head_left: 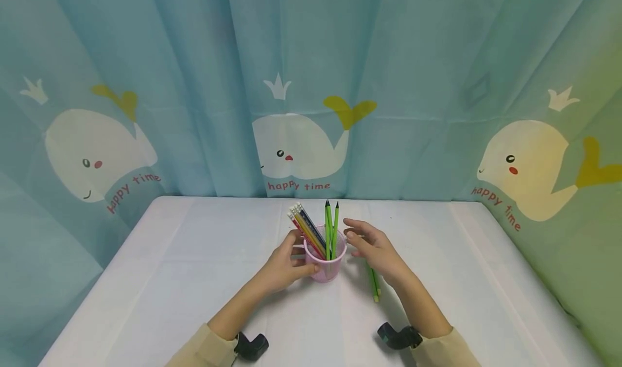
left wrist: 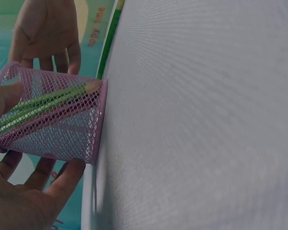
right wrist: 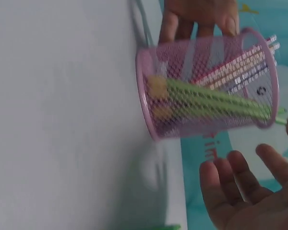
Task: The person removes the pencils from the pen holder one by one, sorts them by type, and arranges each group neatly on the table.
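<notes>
A pink mesh pencil cup (head_left: 326, 271) stands upright on the table in the head view. My left hand (head_left: 284, 267) grips its left side, thumb at the front and fingers behind. Several green pencils (head_left: 336, 229) stand in the cup with dark tips up. Beside them lean several pencils of other colours with white erasers (head_left: 307, 228). To the right of the cup is my right hand (head_left: 376, 248), its fingers spread and holding nothing. In the right wrist view, a gap shows between those fingers (right wrist: 235, 179) and the mesh.
Green pencils (head_left: 374, 286) lie on the white table (head_left: 194, 280), partly hidden below my right hand and forearm. A blue curtain (head_left: 413, 156) with printed whales hangs along the table's far edge. Dark wrist cameras (head_left: 252, 347) sit by both sleeves.
</notes>
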Tool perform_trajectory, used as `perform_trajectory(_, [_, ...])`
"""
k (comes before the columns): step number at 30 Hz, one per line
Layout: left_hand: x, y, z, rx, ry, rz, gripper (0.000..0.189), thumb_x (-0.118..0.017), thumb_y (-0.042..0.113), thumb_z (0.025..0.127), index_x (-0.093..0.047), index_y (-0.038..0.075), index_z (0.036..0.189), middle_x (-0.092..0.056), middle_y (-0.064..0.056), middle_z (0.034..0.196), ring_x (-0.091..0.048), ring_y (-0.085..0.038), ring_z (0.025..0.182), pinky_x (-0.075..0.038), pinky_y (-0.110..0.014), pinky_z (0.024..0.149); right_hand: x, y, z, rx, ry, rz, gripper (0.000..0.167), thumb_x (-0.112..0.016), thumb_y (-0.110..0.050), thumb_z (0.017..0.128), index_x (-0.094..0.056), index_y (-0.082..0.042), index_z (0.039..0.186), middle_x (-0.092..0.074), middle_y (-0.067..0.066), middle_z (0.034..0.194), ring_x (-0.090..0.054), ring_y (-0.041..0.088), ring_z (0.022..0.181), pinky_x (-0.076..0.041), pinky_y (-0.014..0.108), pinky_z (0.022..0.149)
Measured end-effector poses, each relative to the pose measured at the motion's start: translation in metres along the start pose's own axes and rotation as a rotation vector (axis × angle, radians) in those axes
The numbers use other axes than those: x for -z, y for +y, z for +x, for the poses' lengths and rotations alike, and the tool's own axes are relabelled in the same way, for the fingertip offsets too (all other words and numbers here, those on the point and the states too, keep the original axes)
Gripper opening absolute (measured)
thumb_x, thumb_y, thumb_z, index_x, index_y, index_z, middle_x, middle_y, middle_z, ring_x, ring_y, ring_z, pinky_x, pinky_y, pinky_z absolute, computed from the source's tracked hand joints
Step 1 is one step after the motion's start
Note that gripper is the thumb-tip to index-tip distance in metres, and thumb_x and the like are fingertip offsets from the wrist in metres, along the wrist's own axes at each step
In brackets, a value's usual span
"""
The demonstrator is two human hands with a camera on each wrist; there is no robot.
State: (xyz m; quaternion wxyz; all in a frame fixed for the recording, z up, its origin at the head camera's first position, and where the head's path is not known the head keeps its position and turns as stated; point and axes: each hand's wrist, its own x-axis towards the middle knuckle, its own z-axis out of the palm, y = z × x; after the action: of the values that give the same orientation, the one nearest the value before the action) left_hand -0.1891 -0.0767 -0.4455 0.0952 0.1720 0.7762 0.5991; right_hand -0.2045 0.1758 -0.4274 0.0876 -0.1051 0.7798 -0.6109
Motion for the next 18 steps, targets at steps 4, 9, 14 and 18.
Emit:
perform_trajectory(4, [0.000,0.000,0.000,-0.005,0.001,-0.002,0.073,-0.081,0.011,0.082,-0.039,0.007,0.141,-0.051,-0.020,0.134,-0.057,-0.040,0.122,-0.055,-0.045,0.099,-0.010,0.000,0.001,0.018,-0.048,0.007,0.052,-0.054,-0.031,0.103,-0.041,-0.013,0.151,-0.047,0.021,0.149,-0.048,0.037,0.135,-0.055,0.040,0.098])
perform_trajectory(9, [0.001,-0.001,0.000,-0.013,-0.001,0.006,0.073,-0.081,0.011,0.083,-0.038,0.007,0.142,-0.051,-0.021,0.134,-0.057,-0.040,0.122,-0.055,-0.045,0.098,-0.016,0.001,0.001,0.020,-0.089,0.058,0.051,-0.053,-0.028,0.104,-0.041,-0.011,0.151,-0.046,0.020,0.149,-0.050,0.035,0.132,-0.055,0.032,0.095])
perform_trajectory(14, [0.001,-0.001,0.001,-0.010,-0.003,-0.005,0.072,-0.081,0.011,0.083,-0.039,0.007,0.141,-0.051,-0.020,0.133,-0.057,-0.040,0.122,-0.055,-0.045,0.099,-0.016,-0.001,0.000,0.037,-0.054,0.083,0.045,-0.054,-0.027,0.104,-0.048,-0.009,0.144,-0.051,0.017,0.145,-0.053,0.033,0.130,-0.056,0.035,0.095])
perform_trajectory(18, [0.001,-0.001,0.001,-0.002,-0.003,-0.007,0.072,-0.081,0.012,0.083,-0.039,0.008,0.141,-0.051,-0.019,0.134,-0.057,-0.040,0.123,-0.055,-0.044,0.099,-0.016,-0.004,-0.001,0.023,-0.017,0.108,0.040,-0.056,-0.026,0.102,-0.054,-0.008,0.138,-0.053,0.014,0.143,-0.052,0.032,0.129,-0.056,0.036,0.094])
